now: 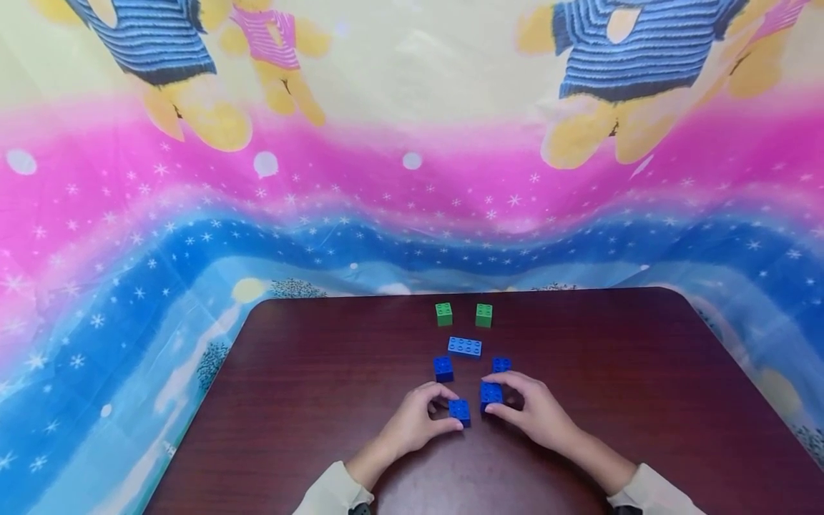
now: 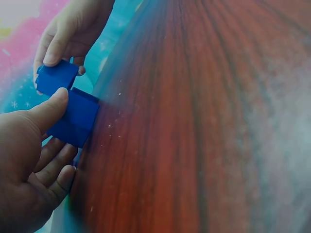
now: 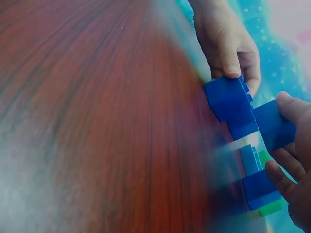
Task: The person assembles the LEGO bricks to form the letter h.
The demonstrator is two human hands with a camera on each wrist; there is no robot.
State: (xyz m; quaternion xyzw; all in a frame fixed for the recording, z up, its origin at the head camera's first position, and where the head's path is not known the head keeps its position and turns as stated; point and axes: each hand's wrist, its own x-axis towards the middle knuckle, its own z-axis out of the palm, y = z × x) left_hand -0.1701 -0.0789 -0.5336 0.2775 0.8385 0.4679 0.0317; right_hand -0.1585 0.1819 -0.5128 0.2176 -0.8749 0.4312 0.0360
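Observation:
Between thumb and fingers, my left hand [image 1: 421, 420] pinches a dark blue brick [image 1: 459, 413] near the table's middle front. My right hand [image 1: 541, 411] grips another dark blue brick [image 1: 491, 395], just right of the first with a small gap in the head view. In the left wrist view, the left hand's brick [image 2: 75, 119] appears in front of the right hand's brick [image 2: 57, 77]. The right wrist view shows the right hand's brick [image 3: 275, 125] under the thumb. A dark blue brick [image 1: 501, 365] sits right behind the right hand's fingers, partly hidden.
On the brown table [image 1: 309, 372], a dark blue brick [image 1: 443, 368] stands behind the left hand. Farther back lies a long light blue brick [image 1: 465, 346], with two green bricks [image 1: 444, 314] [image 1: 483, 315] beyond it. A patterned cloth [image 1: 412, 200] hangs behind the table.

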